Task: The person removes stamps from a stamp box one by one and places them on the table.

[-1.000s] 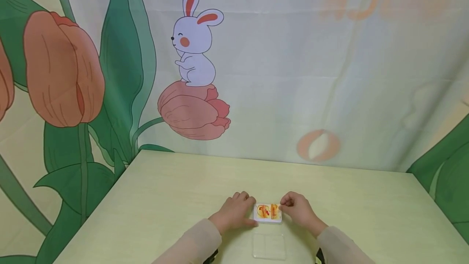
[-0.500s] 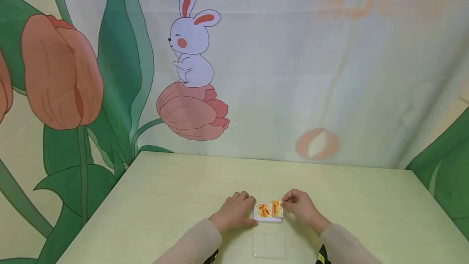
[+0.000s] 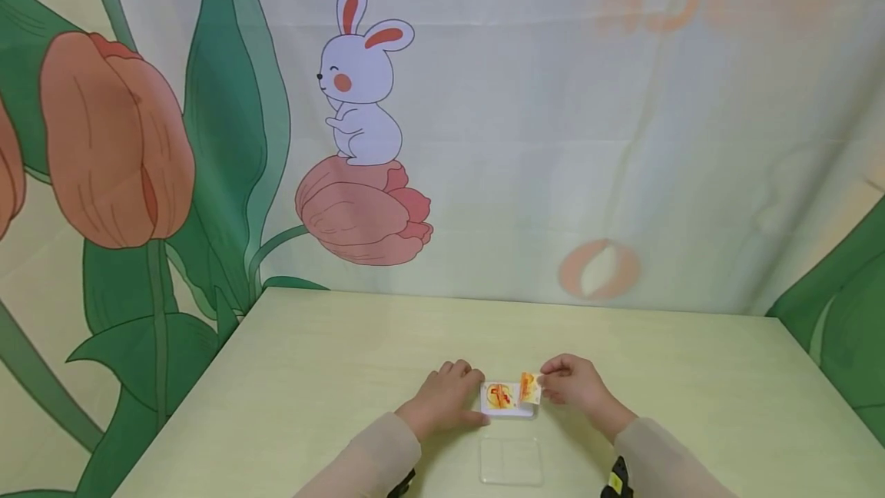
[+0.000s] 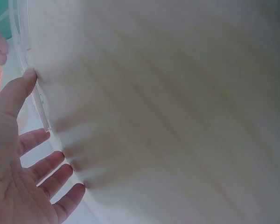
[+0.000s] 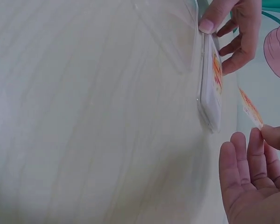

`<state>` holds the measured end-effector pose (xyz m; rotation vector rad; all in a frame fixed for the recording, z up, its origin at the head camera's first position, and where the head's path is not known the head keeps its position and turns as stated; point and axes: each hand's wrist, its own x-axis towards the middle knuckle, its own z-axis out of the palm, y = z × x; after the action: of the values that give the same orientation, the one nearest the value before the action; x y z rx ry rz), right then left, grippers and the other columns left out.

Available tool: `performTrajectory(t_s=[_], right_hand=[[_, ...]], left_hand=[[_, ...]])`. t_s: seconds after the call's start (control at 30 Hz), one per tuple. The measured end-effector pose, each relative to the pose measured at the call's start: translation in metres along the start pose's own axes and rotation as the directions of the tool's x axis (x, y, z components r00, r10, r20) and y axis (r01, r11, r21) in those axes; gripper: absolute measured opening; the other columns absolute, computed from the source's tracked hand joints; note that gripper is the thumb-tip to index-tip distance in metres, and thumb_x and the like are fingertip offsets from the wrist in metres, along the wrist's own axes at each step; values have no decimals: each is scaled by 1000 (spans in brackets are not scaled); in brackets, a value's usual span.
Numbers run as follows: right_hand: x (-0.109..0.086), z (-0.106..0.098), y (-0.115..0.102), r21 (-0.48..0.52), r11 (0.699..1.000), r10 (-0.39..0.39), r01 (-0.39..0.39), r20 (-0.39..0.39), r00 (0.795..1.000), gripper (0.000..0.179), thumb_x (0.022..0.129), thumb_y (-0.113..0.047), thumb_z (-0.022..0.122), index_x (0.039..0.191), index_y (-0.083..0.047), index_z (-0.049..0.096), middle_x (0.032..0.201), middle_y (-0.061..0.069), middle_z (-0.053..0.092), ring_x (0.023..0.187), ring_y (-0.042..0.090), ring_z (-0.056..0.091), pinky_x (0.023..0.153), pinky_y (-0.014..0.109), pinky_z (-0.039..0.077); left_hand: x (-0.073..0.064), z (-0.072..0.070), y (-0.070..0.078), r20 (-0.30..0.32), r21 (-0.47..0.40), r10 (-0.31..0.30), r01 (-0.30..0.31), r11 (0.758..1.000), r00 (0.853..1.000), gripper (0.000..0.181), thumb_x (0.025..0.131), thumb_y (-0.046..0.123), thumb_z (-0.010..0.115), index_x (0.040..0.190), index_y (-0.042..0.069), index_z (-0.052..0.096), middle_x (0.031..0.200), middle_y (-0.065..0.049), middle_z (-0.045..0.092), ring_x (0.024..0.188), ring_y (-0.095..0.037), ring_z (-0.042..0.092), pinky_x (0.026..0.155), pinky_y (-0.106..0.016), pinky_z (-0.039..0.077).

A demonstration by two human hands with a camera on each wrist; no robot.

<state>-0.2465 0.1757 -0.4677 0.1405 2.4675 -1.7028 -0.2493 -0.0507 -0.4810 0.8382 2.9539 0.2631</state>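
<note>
A small white box [image 3: 528, 409], shallow and with a clear rim, lies on the table. Inside it, on the left, a yellow-and-orange picture card [image 3: 499, 396] faces up. My left hand [image 3: 445, 398] holds the box by its left end, thumb at the near side and fingers at the far side. Above the box's right end, my right hand [image 3: 574, 386] pinches another small printed card [image 3: 530, 388] between thumb and fingertip. In the right wrist view that card [image 5: 250, 108] stands tilted, apart from the box [image 5: 211, 102]. The right hand's other fingers stay extended.
A clear plastic lid [image 3: 512, 461] lies on the pale wooden table [image 3: 332, 360], just on the near side of the box. Behind the table's far edge hangs a printed cloth [image 3: 498, 137] with a rabbit and tulips.
My right hand has lifted the pinched card off the box's right side, moving it up and to the right. The white inside of the box now shows there. My left hand stays in place.
</note>
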Motion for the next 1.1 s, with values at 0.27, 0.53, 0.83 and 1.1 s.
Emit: performTrajectory(t_s=[0.27,0.53,0.83,1.1], right_hand=[[-1,-7,3,27,998,53,-52,-16,998,20,82,-2,62,98,7,56,79,8,60,62,14,58,62,30,54],[-4,-14,10,2,997,71,-71,-20,997,17,83,-2,60,96,7,55,77,7,60,60,14,57,59,29,53],[-5,-23,19,-26,991,130,-131,-18,991,17,83,-4,62,97,5,56,80,8,61,62,15,57,60,30,53],[-5,-26,29,-6,988,156,-156,-8,988,19,83,-3,62,98,5,55,79,8,61,63,14,59,59,29,53]], left_hand=[[0,0,0,6,1,3,-3,1000,1000,62,76,53,66,124,17,51,121,-5,50,108,-22,47,85,-40,44],[0,1,-1,12,-5,-7,7,1000,1000,63,75,53,66,124,17,50,122,-5,50,110,-23,47,86,-40,43],[0,2,-1,11,-7,-4,5,1000,1000,62,75,53,66,124,17,50,122,-5,50,109,-23,47,86,-40,43],[2,3,-2,3,-10,-2,2,1000,1000,62,76,52,67,124,17,50,121,-5,50,109,-22,47,86,-40,43]])
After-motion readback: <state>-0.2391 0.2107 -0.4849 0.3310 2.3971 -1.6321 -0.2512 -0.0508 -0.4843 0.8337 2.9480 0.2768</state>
